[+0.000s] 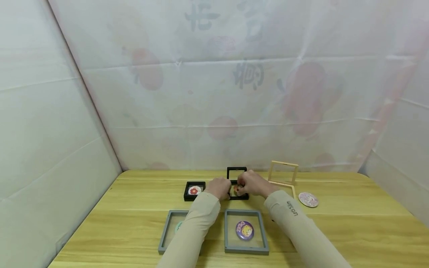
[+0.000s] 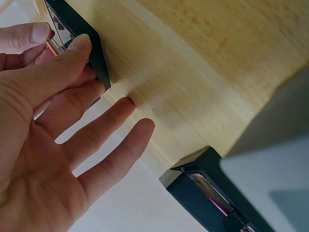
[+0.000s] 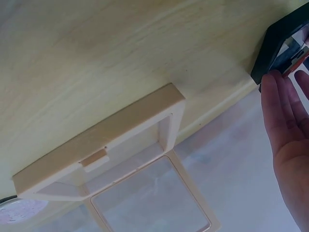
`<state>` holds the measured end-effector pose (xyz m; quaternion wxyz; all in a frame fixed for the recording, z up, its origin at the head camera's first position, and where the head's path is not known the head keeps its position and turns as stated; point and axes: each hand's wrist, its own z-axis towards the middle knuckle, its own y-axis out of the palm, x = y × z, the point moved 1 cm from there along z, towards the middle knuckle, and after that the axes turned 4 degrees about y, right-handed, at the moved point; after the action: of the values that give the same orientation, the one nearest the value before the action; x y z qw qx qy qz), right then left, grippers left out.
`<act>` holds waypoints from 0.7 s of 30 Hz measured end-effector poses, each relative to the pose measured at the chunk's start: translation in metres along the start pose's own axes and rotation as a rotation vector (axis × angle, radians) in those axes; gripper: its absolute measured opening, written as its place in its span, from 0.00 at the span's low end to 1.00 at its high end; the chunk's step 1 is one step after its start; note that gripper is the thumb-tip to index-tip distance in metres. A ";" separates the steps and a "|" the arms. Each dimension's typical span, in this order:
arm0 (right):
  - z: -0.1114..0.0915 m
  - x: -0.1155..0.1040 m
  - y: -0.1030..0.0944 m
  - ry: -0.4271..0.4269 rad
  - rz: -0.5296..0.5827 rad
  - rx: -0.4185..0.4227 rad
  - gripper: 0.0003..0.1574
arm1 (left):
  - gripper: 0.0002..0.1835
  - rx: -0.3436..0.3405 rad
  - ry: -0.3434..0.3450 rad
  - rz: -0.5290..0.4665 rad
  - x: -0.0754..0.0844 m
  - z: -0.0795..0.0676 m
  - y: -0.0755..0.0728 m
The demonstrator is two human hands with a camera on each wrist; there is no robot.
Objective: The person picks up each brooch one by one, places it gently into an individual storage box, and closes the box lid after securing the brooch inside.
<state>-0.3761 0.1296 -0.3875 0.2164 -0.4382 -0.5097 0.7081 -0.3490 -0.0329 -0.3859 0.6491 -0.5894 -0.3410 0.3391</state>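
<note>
A small black display frame [image 1: 239,198] lies at the back middle of the table, its lid [image 1: 237,168] standing up behind. My left hand [image 1: 218,187] grips the frame's left side between thumb and a curled finger, while the other fingers [image 2: 116,145] stretch out loosely. From the right, my right hand [image 1: 253,183] pinches a round orange badge [image 1: 236,188] over the frame's inside. Seen edge-on in the right wrist view, the badge [image 3: 296,64] is tilted close to the frame [image 3: 265,53]. Fingers partly hide it.
Left of my hands sits another black frame [image 1: 189,198] with a red-flower badge [image 1: 194,190]. An open beige frame [image 1: 283,183] and a loose pinkish badge [image 1: 308,200] are at right. Two grey frames [image 1: 246,250] [image 1: 163,240] lie in front, a purple badge [image 1: 245,230] in one.
</note>
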 end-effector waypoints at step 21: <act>0.001 -0.003 0.006 -0.012 -0.096 0.036 0.12 | 0.09 -0.006 -0.008 0.005 0.002 0.001 -0.002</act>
<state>-0.3741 0.1245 -0.3919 0.2547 -0.4050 -0.5186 0.7086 -0.3490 -0.0306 -0.3835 0.6451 -0.5908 -0.3432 0.3420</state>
